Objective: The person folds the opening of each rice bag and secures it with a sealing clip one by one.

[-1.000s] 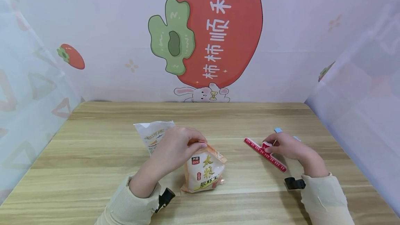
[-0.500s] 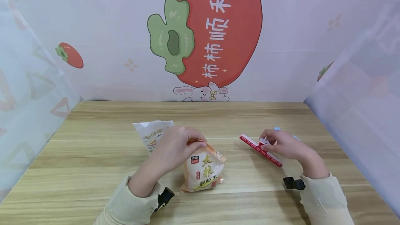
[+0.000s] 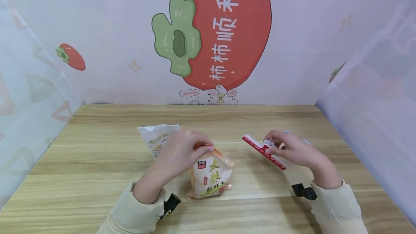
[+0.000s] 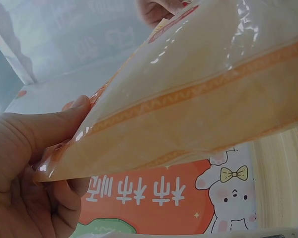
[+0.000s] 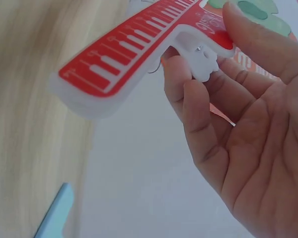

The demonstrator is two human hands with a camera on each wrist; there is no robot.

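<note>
My left hand (image 3: 182,152) pinches the folded top edge of a small orange-and-white rice bag (image 3: 211,180), which stands upright on the table. In the left wrist view, thumb and curled fingers grip the corner of the bag (image 4: 188,99). My right hand (image 3: 292,149) holds a long red-and-white sealing clip (image 3: 260,151) by its middle handle, raised a little over the table. Seen from the right wrist, the thumb lies on the red side of the clip (image 5: 129,49) while the fingers curl at its white back lever.
Behind my left hand stands a white printed bag (image 3: 157,138), partly hidden. A light blue object (image 3: 307,142) lies beyond my right hand, mostly covered by it; its blue end (image 5: 54,210) shows in the right wrist view. A printed cloth (image 3: 113,46) backs the wooden table (image 3: 97,176).
My right hand has carried the sealing clip left and slightly upward, closer to the rice bag. My left hand keeps its pinch on the bag with almost no movement.
</note>
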